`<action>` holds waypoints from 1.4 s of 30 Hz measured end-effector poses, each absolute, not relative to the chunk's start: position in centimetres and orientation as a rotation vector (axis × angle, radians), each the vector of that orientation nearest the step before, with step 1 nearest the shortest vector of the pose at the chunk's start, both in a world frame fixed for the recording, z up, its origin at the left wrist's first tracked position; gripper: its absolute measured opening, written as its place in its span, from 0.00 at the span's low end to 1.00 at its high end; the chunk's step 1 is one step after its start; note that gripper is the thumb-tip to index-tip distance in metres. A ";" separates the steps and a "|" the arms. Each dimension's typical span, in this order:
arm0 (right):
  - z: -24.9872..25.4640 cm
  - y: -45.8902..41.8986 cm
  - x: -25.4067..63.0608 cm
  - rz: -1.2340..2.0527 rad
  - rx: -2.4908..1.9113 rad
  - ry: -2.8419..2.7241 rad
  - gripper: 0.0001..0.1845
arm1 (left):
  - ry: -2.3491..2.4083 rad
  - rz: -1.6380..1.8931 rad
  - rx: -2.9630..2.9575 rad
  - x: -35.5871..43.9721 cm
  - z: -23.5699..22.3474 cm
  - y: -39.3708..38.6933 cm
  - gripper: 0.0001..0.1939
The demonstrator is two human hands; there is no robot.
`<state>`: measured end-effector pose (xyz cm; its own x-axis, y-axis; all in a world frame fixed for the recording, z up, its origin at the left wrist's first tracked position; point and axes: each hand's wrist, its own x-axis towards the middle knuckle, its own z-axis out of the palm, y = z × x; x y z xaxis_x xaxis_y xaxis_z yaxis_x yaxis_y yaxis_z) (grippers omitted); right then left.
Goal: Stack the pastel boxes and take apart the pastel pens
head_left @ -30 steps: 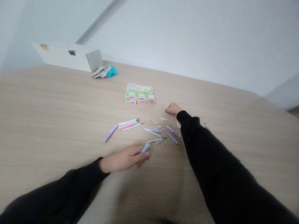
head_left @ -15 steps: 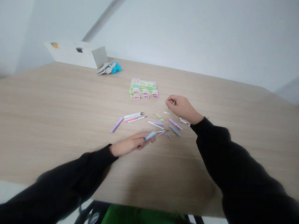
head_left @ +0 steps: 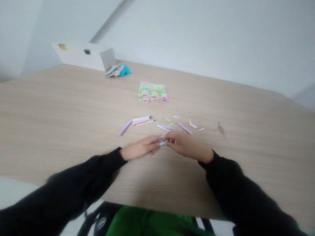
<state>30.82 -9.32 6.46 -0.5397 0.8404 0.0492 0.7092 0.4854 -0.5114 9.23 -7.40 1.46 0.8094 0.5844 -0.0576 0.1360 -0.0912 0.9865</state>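
Overall, the table (head_left: 73, 98) bears stacked boxes (head_left: 153, 92); nearer the person, the left hand (head_left: 141, 148) grips a blue pen barrel (head_left: 162, 143) between both hands; the right hand (head_left: 185, 143) meets its other end, grasp indeterminable; white refills (head_left: 141, 118) lie beyond

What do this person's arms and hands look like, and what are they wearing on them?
The left sleeve and right sleeve are long, loose and plain black, reaching the wrists. The left hand and right hand look bare.
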 end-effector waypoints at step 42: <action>5.6 -1.3 39.9 0.398 -2.098 -2.115 0.09 | 0.671 0.343 1.695 9.0 -0.1 -6.3 0.14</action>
